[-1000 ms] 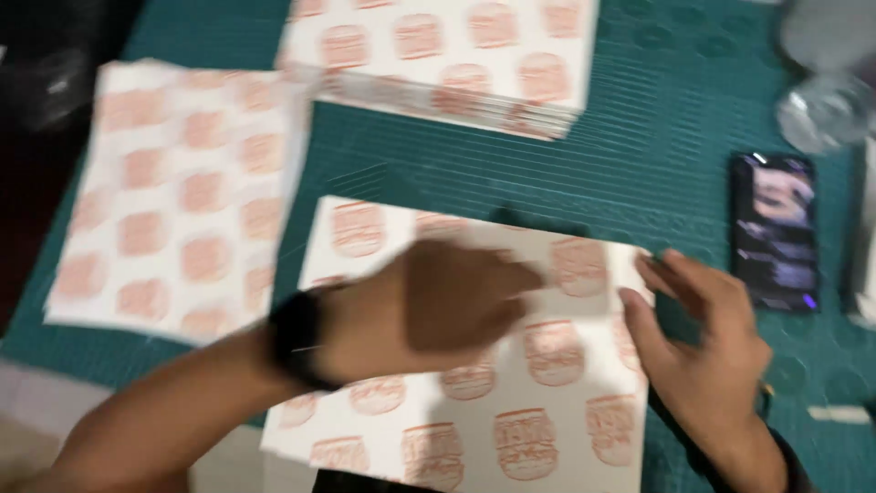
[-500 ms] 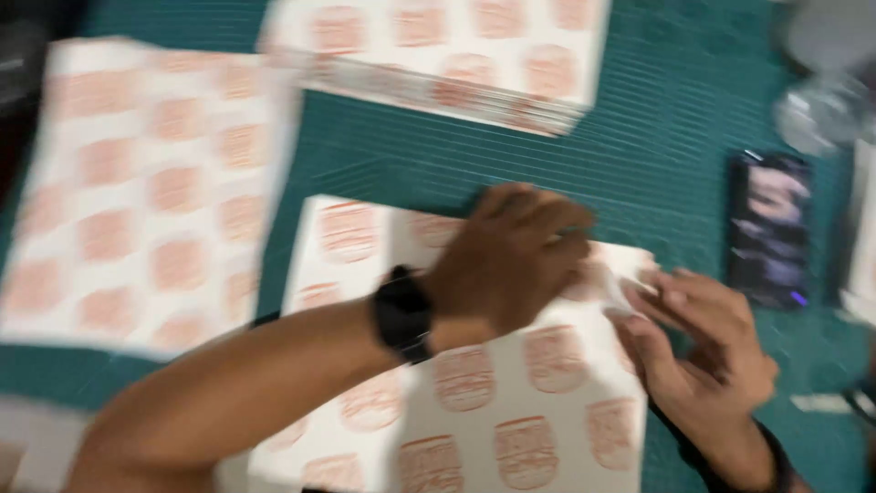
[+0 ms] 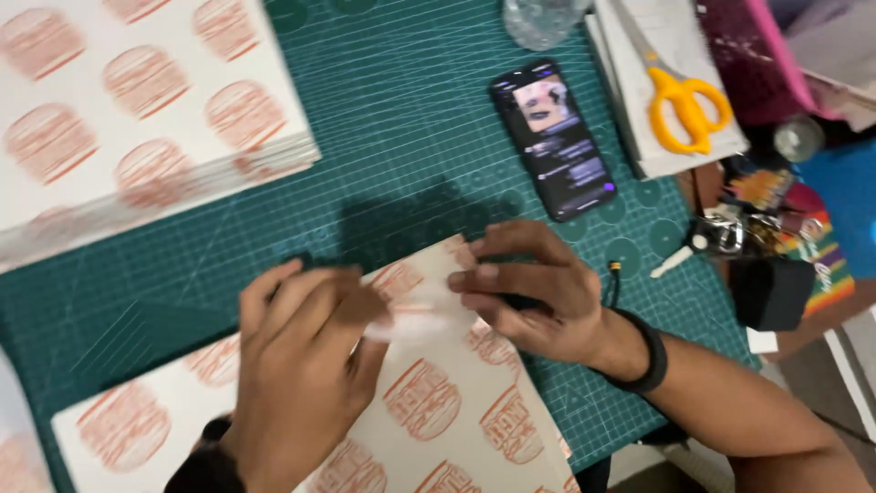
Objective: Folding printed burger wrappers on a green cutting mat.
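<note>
Green cutting mat [image 3: 411, 137] | both hands pinching printed paper [image 3: 438, 411], grip seemingly closed

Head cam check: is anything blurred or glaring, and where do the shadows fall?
Head view: the left hand is motion-blurred at the fingers, the right hand is sharper; hand shadows fall on the green mat just beyond the printed sheet; the phone screen glows without glare; the paper stack looks soft.

phone [image 3: 554, 139] behind hands, scissors [image 3: 686, 97] right
</note>
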